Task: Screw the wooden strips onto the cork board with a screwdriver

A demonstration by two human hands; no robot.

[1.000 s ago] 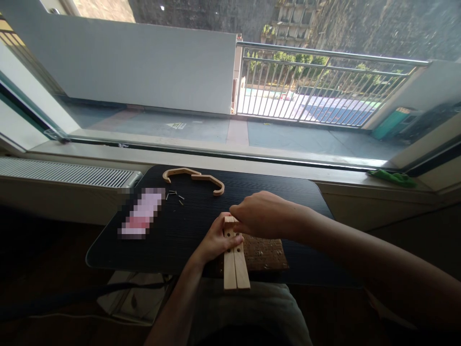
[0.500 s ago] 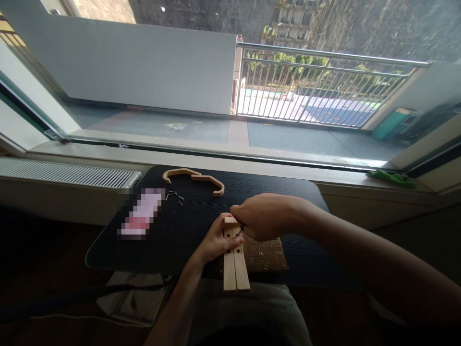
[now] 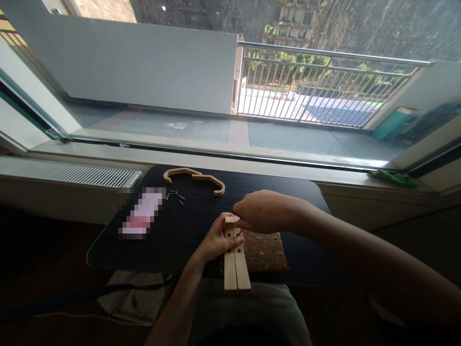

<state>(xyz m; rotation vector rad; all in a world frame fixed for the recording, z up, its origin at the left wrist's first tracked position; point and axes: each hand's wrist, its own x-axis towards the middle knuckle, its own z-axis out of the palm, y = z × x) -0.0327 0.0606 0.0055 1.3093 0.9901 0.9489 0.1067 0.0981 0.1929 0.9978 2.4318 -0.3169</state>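
My left hand (image 3: 218, 240) is wrapped round a pair of pale wooden pieces (image 3: 236, 274) lying side by side, with its thumb across their front. Dark round holes show in the wood, and a small block end stands at the top. At that upper end my right hand (image 3: 257, 211) is closed, its fingers pinched together close to the wood. Whatever it grips is hidden behind the fingers. Beneath the hands lies a brown patterned pad (image 3: 268, 252). Two curved wooden hooks (image 3: 212, 181) rest farther back on the black table (image 3: 173, 240).
Several small screws (image 3: 176, 194) are scattered on the table's left part, next to a blurred pinkish packet (image 3: 146, 209). Behind the table run a windowsill (image 3: 180, 161) and a white radiator (image 3: 72, 173). A green cloth (image 3: 392, 179) lies on the sill at the right.
My right hand has turned and lifted slightly at the top of the wooden pieces. The left hand and the pieces stay nearly in place.
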